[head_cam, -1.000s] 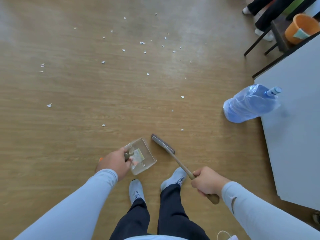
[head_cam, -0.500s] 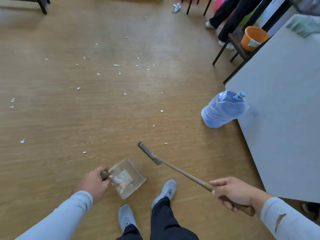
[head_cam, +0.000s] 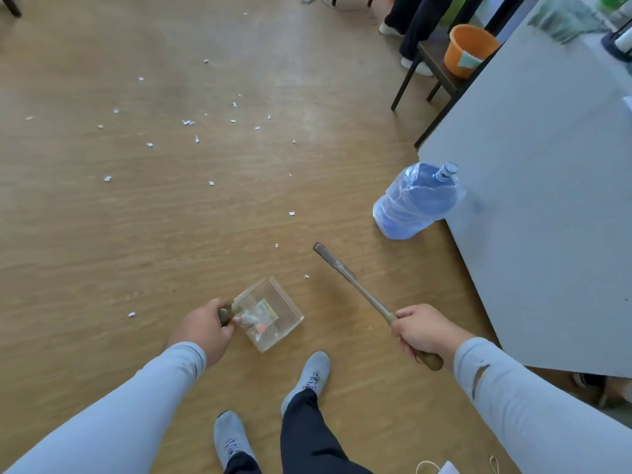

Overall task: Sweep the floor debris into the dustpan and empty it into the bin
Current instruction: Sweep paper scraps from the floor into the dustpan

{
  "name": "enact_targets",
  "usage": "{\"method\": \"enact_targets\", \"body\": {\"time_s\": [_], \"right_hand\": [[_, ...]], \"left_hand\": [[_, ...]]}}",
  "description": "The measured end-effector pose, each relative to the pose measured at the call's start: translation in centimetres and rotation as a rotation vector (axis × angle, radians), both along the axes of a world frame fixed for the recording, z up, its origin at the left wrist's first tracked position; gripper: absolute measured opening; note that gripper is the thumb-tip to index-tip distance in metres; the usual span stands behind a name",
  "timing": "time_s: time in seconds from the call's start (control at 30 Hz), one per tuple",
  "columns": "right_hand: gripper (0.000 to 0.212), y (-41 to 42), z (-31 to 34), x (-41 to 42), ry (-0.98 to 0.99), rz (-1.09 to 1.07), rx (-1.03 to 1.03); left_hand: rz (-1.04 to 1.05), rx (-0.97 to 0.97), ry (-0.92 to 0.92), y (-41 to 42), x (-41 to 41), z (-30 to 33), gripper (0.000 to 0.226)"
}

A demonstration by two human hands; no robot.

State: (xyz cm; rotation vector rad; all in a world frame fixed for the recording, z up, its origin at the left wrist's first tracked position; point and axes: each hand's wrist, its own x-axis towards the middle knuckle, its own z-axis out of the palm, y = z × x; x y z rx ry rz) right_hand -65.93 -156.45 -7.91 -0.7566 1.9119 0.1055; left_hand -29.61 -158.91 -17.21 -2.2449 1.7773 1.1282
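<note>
My left hand [head_cam: 205, 328] grips the short handle of a clear plastic dustpan [head_cam: 273, 314], held low over the wooden floor with a few paper bits inside. My right hand [head_cam: 422, 333] grips the wooden handle of a small brush [head_cam: 352, 280]; its dark head [head_cam: 330, 260] points away from me, right of the dustpan. White paper scraps [head_cam: 212, 123] lie scattered across the floor ahead, with single pieces near the pan [head_cam: 306, 276]. An orange bucket [head_cam: 468, 49] sits on a dark stool at the upper right.
A large blue water bottle [head_cam: 415, 203] stands on the floor against a grey table [head_cam: 547, 200] that fills the right side. Another person's legs [head_cam: 410, 25] stand beyond the stool. My own feet [head_cam: 311, 374] are just behind the dustpan.
The view has tilted up and I have stepped forward. The brush has swung from beside the dustpan out to the right, and my right hand has moved right. The dustpan stays in my left hand.
</note>
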Motion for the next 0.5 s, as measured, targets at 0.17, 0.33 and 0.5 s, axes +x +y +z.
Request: {"method": "enact_targets", "body": {"time_s": [0.17,0.33,0.5], "right_hand": [[0.025,-2.5,-2.8,-0.5,0.021,0.02,0.014],[0.03,-1.8,-5.1,1.1,0.053,0.201,0.103],[0.048,-0.9,-2.8,-1.1,-0.115,0.211,0.211]], "left_hand": [[-0.018,0.002,-0.057,-1.7,-2.6,-0.9,0.03],[-0.024,0.008,-0.101,-3.7,-4.5,-0.9,0.019],[-0.033,0.001,-0.131,-3.8,-4.4,-0.5,0.022]]}}
